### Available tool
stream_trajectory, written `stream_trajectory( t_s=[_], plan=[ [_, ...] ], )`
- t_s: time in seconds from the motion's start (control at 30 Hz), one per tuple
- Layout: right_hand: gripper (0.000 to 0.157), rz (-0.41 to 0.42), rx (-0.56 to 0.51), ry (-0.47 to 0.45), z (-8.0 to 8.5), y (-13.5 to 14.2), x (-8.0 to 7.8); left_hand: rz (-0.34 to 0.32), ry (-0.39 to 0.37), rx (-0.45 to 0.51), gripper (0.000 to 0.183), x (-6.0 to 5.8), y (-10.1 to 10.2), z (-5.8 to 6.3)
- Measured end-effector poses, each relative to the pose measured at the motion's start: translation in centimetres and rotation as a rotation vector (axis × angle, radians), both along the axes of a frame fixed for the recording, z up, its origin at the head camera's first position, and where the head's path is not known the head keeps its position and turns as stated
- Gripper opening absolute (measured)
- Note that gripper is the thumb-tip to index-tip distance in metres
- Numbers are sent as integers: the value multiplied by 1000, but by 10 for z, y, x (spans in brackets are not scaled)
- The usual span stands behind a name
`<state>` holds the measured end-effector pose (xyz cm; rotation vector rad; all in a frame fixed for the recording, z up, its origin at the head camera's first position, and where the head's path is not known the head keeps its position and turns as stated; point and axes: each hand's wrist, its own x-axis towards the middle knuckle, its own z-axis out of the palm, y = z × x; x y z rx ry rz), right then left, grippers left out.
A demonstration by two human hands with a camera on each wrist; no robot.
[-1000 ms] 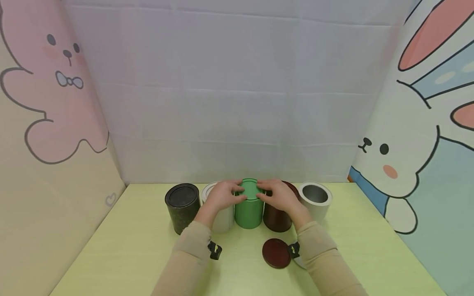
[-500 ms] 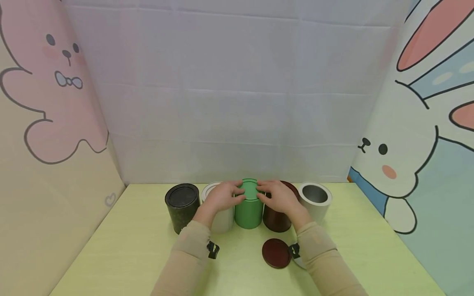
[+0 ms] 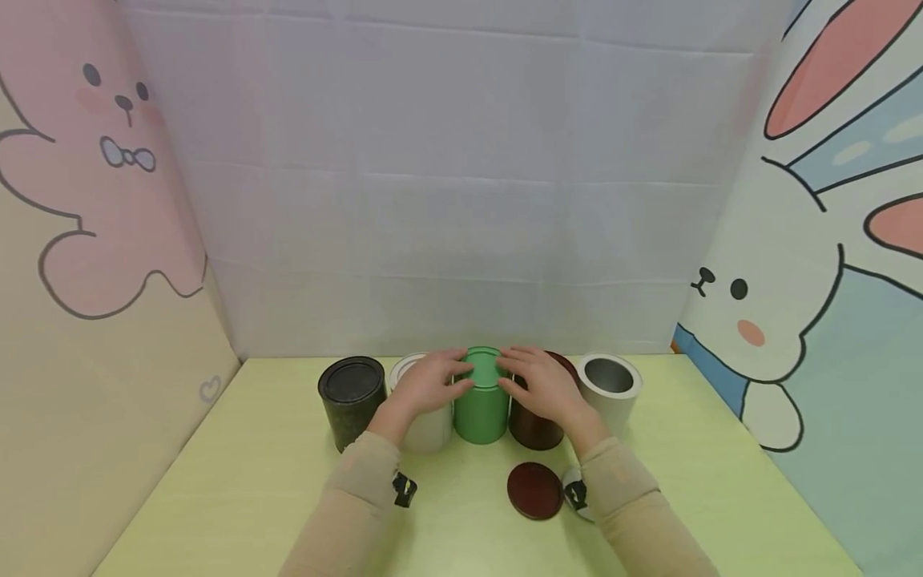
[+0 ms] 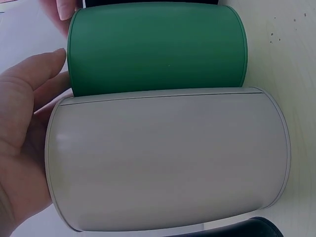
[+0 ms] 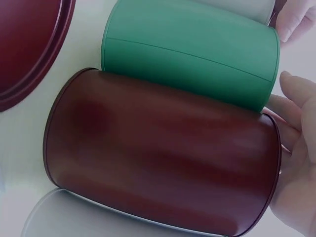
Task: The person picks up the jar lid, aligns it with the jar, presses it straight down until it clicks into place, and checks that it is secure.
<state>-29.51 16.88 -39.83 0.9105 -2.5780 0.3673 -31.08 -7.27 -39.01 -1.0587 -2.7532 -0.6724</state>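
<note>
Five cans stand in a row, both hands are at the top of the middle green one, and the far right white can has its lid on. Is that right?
Not quite: the far right white can stands open; the head view looks down into it. The rest holds: the left hand and right hand are at the top of the green can.

The right hand partly hides the maroon can.

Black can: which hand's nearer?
Left. In the head view, the left hand is over the white can right beside the black can; the right hand is beyond the green can, over the dark red can.
</note>
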Motion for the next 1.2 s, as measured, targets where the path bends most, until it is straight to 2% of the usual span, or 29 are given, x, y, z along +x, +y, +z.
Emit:
stream_trajectory(
  t_s=[0.27, 0.53, 0.7, 0.93, 1.2],
  plan=[
    [46, 12, 47, -76, 2, -3, -2, -5, 48, -66, 45, 2, -1, -2],
    [45, -12, 74, -76, 5, -6, 1, -3, 67, -123, 48, 3, 1, -1],
    [44, -12, 72, -95, 7, -7, -1, 6, 61, -133, 48, 1, 0, 0],
    [43, 27, 42, -141, 13, -4, -5, -25, 40, -117, 46, -4, -4, 3],
    [47, 34, 31, -184, 8, -3, -3, -41, 53, -115, 45, -4, -6, 0]
  ],
)
